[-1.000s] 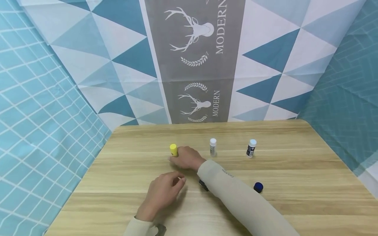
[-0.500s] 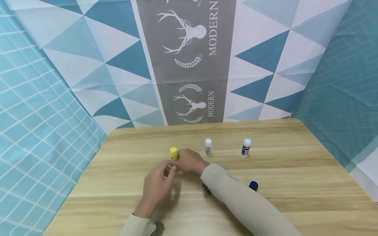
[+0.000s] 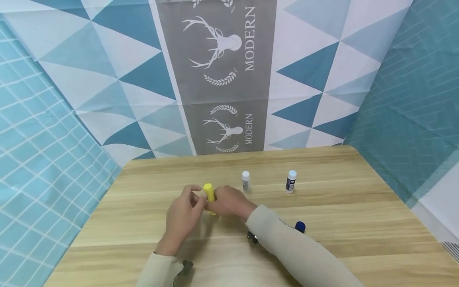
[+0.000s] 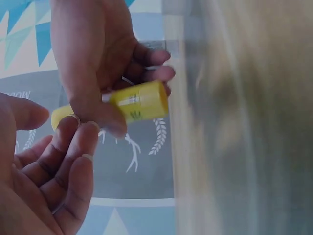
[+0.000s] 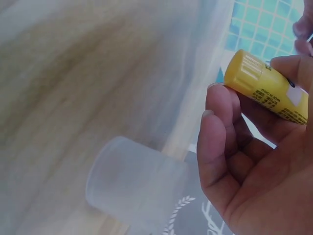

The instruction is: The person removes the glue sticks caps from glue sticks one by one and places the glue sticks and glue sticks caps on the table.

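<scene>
A yellow glue stick (image 3: 208,191) stands near the middle of the table, raised a little, in my right hand (image 3: 229,202). The right thumb and fingers grip its barrel, and the right wrist view shows small print on the yellow glue stick (image 5: 269,88). Close on its left is my left hand (image 3: 183,215), fingers bent toward the glue stick's upper end. In the left wrist view, the left fingertips (image 4: 88,129) lie at that end of the glue stick (image 4: 142,103), while the left thumb stands apart from it. Whether those fingertips touch it is hard to tell.
Behind and to the right stand a white-capped clear tube (image 3: 245,181) and a white-capped bottle with a dark label (image 3: 291,182). A dark blue-topped object (image 3: 300,227) is partly hidden by the right sleeve (image 3: 297,243). Patterned cloth (image 3: 229,79) hangs behind the wooden table (image 3: 150,179).
My left hand has moved up toward the glue stick's top, beside the right hand. The right hand keeps its grip, and more of the glue stick shows. The head view has shifted slightly.
</scene>
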Tool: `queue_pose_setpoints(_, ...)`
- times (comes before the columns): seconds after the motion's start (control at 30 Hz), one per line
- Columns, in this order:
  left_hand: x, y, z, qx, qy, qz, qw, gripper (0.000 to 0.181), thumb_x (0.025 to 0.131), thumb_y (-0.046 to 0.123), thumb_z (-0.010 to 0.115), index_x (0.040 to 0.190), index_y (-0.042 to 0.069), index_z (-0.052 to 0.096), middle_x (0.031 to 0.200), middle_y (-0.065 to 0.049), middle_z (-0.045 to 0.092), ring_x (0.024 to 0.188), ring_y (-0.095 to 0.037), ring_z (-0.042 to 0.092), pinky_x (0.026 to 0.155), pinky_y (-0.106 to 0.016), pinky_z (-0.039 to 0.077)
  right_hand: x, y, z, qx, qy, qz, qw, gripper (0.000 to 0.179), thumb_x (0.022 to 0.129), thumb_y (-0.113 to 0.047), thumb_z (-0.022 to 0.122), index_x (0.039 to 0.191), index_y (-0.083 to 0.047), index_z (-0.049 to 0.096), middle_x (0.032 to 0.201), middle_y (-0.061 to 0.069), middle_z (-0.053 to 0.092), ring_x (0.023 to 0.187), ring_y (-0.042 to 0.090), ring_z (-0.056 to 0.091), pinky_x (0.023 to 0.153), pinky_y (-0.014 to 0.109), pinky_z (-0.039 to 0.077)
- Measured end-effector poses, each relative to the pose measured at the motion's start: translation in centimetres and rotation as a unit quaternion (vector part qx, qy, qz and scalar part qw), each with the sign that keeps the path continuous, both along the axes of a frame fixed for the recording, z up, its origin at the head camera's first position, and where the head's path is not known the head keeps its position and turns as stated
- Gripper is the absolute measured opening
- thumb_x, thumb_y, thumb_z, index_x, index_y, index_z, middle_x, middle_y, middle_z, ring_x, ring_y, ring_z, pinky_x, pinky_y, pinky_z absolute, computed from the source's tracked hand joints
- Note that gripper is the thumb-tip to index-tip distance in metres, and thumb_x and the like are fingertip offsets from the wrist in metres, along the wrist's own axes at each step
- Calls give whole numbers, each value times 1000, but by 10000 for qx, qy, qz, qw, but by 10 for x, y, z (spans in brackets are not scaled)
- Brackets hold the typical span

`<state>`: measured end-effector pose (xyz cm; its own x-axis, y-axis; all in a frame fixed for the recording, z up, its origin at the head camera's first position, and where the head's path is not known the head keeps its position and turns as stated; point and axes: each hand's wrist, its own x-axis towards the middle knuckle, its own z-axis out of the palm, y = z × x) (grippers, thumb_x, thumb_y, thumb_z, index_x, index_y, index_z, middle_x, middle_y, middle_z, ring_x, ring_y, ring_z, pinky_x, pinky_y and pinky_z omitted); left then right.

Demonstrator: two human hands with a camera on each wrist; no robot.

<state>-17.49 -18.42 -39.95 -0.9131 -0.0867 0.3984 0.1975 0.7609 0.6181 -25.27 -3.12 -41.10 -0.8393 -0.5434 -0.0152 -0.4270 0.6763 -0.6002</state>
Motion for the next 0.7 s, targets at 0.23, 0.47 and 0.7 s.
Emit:
queue_pose_setpoints(0.23, -7, 0, 5, -161, -219, -22, 9996, 41, 95, 35, 68, 127, 11, 60, 76, 9, 64, 61, -9, 56, 53, -31, 44, 6, 6, 5, 108, 148, 159, 9997, 35, 88, -45, 63, 64, -21, 58, 57, -7, 57, 45, 8, 45, 44, 26, 36)
queue_pose_setpoints(0.47, -12, 4, 4, -428, -26, -195, 9989, 38, 92, 46, 68, 116, 18, 69, 73, 12, 61, 62, -8, 55, 55, -32, 45, 6, 9, 8, 302, 635, 294, 9971, 38, 91, -48, 64, 64, -23, 58, 57, -7, 51, 48, 8, 45, 45, 26, 38)
queue_pose_setpoints(0.7, -14, 7, 4, -867, 153, -260, 9958, 40, 89, 57, 69, 98, 18, 73, 68, 13, 59, 58, -8, 52, 51, -31, 43, 9, 16, 7, 463, 967, 412, 9934, 32, 89, -39, 67, 63, -24, 54, 56, -9, 48, 48, 6, 43, 44, 25, 38)
